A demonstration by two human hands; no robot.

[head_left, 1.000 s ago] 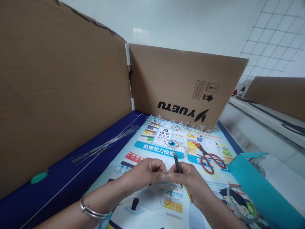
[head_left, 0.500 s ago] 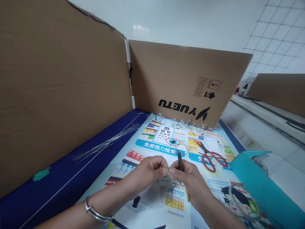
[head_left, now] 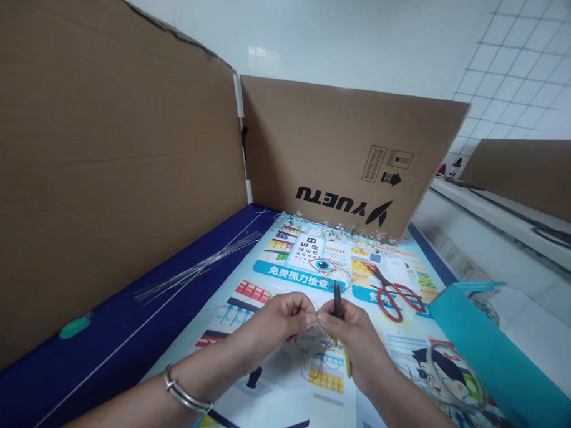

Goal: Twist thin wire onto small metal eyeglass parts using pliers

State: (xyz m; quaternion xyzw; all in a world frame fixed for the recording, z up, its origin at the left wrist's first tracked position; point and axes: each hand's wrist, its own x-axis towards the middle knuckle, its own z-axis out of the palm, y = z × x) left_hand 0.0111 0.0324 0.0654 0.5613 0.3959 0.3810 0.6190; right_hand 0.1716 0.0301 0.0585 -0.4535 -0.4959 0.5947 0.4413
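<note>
My left hand (head_left: 289,319) pinches a thin wire piece, its fingertips meeting those of my right hand (head_left: 348,330). In my right hand are also pliers with dark jaws (head_left: 338,299) pointing away and yellow handles (head_left: 347,361) below the palm. Thin looped wire (head_left: 313,356) hangs under the fingertips over the printed sheet. What exactly lies between the fingertips is too small to tell. Red-handled scissors (head_left: 395,292) lie partly open to the right of my right hand.
Cardboard walls (head_left: 348,143) stand at the back and left (head_left: 110,164). Wire scraps (head_left: 342,229) line the back wall's foot. Straight wires (head_left: 198,267) lie on the blue surface at left. At right are a wire coil (head_left: 455,376) and a teal box (head_left: 496,350).
The pliers' handles have shifted slightly left in my right hand. Both hands stay together at nearly the same place, and the view has moved slightly.
</note>
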